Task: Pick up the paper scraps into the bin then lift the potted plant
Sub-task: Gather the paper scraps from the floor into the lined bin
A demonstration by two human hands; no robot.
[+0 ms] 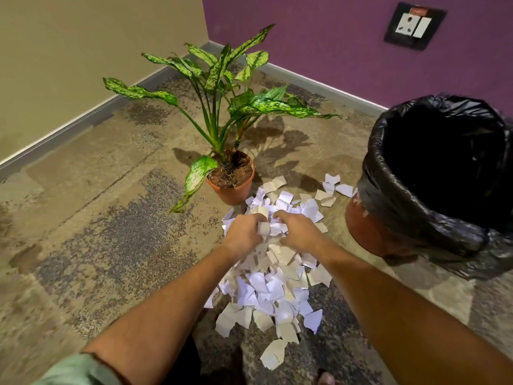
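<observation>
A pile of white and cream paper scraps (266, 287) lies on the carpet in front of me. My left hand (244, 232) and my right hand (298, 232) are both down in the far part of the pile, fingers curled round a bunch of scraps between them. Just beyond the pile stands the potted plant (231, 187), an orange pot with long speckled green leaves. At the right is the bin (369, 226), a brown tub lined with a black plastic bag (433, 173), its mouth open and dark inside.
A few loose scraps (337, 187) lie between the plant and the bin. The plant stands near a room corner, with a beige wall (83, 51) on the left and a purple wall (319, 37) holding a wall socket (415, 26). Patterned carpet (97, 218) spreads to the left.
</observation>
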